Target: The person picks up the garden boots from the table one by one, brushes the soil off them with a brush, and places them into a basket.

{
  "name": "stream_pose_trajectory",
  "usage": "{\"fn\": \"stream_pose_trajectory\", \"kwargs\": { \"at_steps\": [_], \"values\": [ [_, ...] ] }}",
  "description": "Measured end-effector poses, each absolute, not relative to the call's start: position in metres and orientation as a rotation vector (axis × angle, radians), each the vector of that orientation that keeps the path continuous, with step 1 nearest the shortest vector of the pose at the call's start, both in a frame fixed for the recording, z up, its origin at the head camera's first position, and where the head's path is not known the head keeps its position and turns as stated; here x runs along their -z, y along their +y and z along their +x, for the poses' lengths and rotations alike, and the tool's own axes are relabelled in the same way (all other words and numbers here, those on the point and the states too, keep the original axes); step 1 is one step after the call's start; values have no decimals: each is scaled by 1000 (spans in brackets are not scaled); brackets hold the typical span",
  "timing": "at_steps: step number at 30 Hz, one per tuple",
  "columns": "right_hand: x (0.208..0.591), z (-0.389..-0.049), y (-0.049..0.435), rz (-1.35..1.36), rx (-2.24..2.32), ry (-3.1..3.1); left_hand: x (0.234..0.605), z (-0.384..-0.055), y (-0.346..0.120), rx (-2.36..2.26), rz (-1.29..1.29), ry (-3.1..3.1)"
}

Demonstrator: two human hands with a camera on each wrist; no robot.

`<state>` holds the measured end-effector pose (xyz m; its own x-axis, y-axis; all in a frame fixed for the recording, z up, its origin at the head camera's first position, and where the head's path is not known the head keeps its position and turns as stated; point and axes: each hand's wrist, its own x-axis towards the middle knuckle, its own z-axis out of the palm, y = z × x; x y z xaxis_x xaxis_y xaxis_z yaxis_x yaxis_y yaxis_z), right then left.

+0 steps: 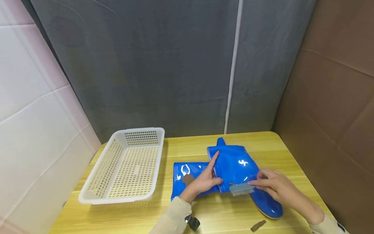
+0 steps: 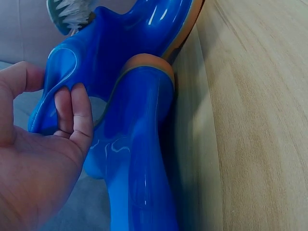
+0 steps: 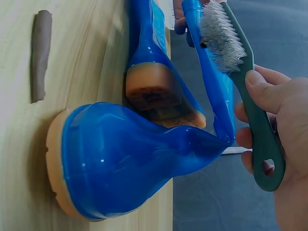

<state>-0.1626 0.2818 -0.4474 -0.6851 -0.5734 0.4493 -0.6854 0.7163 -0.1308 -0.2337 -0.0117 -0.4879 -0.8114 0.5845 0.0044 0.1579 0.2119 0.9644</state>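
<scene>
Two glossy blue rain boots lie on the table, one across the other. My left hand (image 1: pixel 204 180) pinches the top edge of the upper boot (image 1: pixel 233 162), thumb on one side and fingers on the other in the left wrist view. That boot's shaft is bent in at the opening. My right hand (image 1: pixel 276 187) grips the green handle of a scrub brush (image 1: pixel 242 189), its white bristles (image 3: pixel 221 38) close to the boot's shaft near the opening. A small dark brown bit shows at the bristles. The lower boot (image 2: pixel 139 144) has a round brown patch (image 1: pixel 188 179) on its shaft.
A white perforated plastic basket (image 1: pixel 159 162) stands on the left of the wooden table (image 1: pixel 117 217). Near the front edge lies a short brown roll (image 1: pixel 258 226), clay-like in look. Grey, white and brown panels surround the table at the back and sides.
</scene>
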Motion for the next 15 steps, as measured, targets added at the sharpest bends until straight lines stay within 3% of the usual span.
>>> {"fn": "stream_pose_trajectory", "kwargs": {
  "at_steps": [15],
  "values": [
    [463, -152, 289, 1011, -434, -2462, 488, -234, -13, -1609, 696, 2151]
  ]
}}
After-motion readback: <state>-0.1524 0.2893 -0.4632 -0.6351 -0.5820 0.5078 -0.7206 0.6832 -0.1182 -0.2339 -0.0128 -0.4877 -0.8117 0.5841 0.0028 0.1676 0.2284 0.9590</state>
